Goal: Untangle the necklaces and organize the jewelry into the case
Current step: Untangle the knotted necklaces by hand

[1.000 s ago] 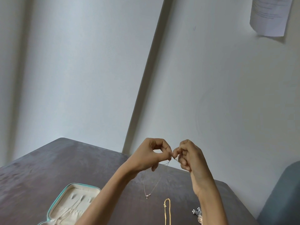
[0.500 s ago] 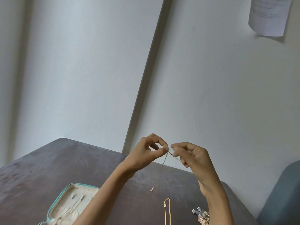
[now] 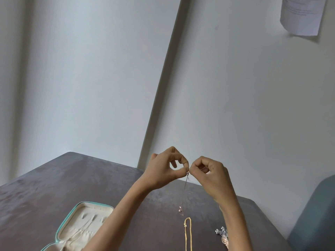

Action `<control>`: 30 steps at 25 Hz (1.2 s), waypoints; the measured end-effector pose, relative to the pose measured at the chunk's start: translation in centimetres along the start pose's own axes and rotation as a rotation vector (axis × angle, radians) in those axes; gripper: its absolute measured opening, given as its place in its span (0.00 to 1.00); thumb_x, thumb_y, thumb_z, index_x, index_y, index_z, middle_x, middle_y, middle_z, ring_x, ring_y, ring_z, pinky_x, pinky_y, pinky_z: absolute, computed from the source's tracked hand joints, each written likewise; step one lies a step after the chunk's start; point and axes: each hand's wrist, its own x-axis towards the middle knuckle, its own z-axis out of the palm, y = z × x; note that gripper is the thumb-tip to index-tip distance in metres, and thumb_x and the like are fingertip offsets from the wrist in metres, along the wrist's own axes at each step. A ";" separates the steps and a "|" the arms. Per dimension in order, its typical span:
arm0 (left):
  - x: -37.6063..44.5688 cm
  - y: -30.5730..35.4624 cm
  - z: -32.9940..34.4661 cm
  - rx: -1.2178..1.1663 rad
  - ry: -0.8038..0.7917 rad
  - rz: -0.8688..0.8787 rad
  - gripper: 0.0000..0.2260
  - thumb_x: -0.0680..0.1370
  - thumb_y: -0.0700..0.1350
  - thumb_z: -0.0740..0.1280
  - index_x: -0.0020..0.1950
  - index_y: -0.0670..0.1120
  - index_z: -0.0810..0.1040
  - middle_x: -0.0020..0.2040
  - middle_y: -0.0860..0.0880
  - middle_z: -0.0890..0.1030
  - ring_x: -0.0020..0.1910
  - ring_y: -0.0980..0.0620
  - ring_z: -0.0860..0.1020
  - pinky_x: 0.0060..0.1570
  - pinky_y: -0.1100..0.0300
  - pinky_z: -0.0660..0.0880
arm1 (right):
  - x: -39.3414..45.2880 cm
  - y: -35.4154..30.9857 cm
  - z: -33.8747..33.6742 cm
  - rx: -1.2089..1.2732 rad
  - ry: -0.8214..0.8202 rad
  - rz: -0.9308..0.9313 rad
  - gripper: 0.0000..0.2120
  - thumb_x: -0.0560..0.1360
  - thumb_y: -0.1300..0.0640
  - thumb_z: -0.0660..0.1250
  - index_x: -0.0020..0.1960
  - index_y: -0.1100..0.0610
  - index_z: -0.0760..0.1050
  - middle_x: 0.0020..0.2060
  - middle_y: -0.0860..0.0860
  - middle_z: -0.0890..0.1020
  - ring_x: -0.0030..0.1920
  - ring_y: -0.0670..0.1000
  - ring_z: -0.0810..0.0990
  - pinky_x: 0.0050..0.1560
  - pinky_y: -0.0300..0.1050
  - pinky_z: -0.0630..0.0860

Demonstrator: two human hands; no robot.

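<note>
Setting: a pale room corner, with a curled sheet of paper pinned high on the wall and a dark counter pushed into that corner; a grey upholstered seat stood past the counter's right edge. Item one, the fine necklace: held above the counter, well to the right of the case, its chain hanging nearly straight down to a small pendant that looked to be just clear of the surface. The left hand and right hand met at the chain's top, each with thumb and forefinger closed to a tight pinch on it and the other fingers curled in; the fingers of the left formed a ring. Judged purpose: raising the chain let its own weight pull it straight, so any knot would show at the pinch, or the clasp could be worked there; which of the two could not be told. Item two, the case: teal-edged, lying open at the counter's near left, cream lining up, ready to receive; the left forearm crossed its right side. Item three, a gold chain, laid doubled and straight to the right of the case, below the pendant. Item four, a small beaded cluster, further right of the case, beside the right forearm. Open room: bare counter lay behind the case toward the corner, and between case and gold chain; the right edge ran close to the cluster.
</note>
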 end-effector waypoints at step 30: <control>-0.1 -0.9 0.2 0.313 0.008 0.112 0.05 0.73 0.52 0.68 0.39 0.60 0.74 0.43 0.58 0.70 0.45 0.61 0.69 0.52 0.60 0.54 | 0.0 1.2 1.0 -0.272 -0.099 -0.041 0.09 0.74 0.51 0.62 0.35 0.46 0.69 0.32 0.42 0.75 0.35 0.44 0.72 0.38 0.41 0.66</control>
